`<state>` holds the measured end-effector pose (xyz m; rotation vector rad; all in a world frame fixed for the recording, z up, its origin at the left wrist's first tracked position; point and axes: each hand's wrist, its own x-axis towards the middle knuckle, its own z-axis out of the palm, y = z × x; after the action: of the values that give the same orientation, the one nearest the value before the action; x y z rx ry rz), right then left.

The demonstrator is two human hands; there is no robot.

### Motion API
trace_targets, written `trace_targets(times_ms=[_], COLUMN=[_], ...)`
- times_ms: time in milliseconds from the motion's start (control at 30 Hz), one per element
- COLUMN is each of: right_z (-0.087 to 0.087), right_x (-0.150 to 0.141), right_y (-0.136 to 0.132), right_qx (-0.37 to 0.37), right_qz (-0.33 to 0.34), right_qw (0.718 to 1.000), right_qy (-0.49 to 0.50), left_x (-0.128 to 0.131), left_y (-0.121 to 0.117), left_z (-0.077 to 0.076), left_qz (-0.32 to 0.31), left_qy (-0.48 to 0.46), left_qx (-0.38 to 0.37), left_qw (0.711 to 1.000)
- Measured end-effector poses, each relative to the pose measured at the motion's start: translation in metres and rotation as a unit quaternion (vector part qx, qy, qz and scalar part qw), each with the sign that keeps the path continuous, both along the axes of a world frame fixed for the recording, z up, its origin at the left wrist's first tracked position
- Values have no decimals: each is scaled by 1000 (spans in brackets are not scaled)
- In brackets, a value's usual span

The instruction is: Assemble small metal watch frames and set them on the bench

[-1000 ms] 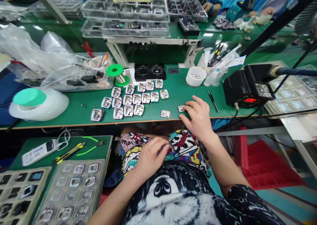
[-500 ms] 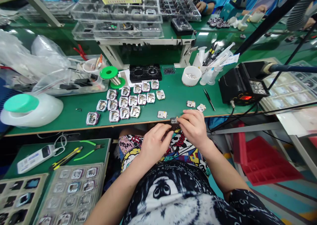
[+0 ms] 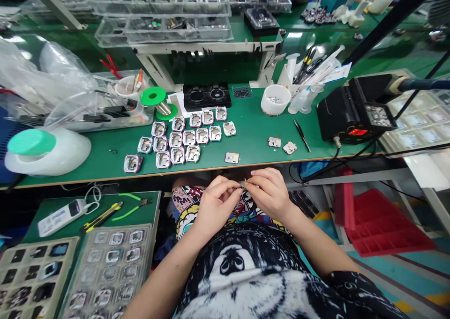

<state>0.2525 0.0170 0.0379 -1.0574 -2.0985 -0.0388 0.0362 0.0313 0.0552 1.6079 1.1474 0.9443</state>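
Observation:
Just off the bench's front edge, above my lap, my left hand (image 3: 220, 199) and my right hand (image 3: 267, 192) meet at the fingertips. Between them is a small electronic module (image 3: 243, 186), mostly hidden by the fingers; a bit of gold shows. Both hands are closed in a pinch on it. On the green bench top beyond lie three small flat grey modules: one module (image 3: 232, 158) straight ahead, another module (image 3: 274, 142) to the right, and a tilted module (image 3: 290, 147) beside that. Several open metal watch cases (image 3: 189, 137) stand in rows to the left.
Tweezers (image 3: 302, 135) lie near a black soldering station (image 3: 355, 115). A white cup (image 3: 275, 100), a solder spool (image 3: 158, 102) and a plastic bottle (image 3: 49, 152) stand along the bench. Green-handled cutters (image 3: 131, 206) and parts trays (image 3: 108, 263) are at lower left.
My right hand took the module from the bench and drew it back over my lap, uncovering two modules on the right. My left fingers closed in from the left to meet it.

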Motion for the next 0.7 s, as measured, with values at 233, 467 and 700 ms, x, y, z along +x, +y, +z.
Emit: trace_targets(times_ms=[233, 467, 700], right_z=[-3, -1, 7], right_x=[-4, -3, -5], right_y=[-5, -9, -10], right_qx=[-13, -47, -97], right_qz=[37, 67, 133], right_qw=[999, 996, 986], right_qy=[-2, 23, 37], left_x=[-5, -30, -61], left_y=[-4, 2, 14], left_z=[-6, 5, 11], left_qz=[5, -120, -256], left_qy=[-55, -30, -22], left_qx=[-78, -59, -35], left_qw=[995, 991, 966])
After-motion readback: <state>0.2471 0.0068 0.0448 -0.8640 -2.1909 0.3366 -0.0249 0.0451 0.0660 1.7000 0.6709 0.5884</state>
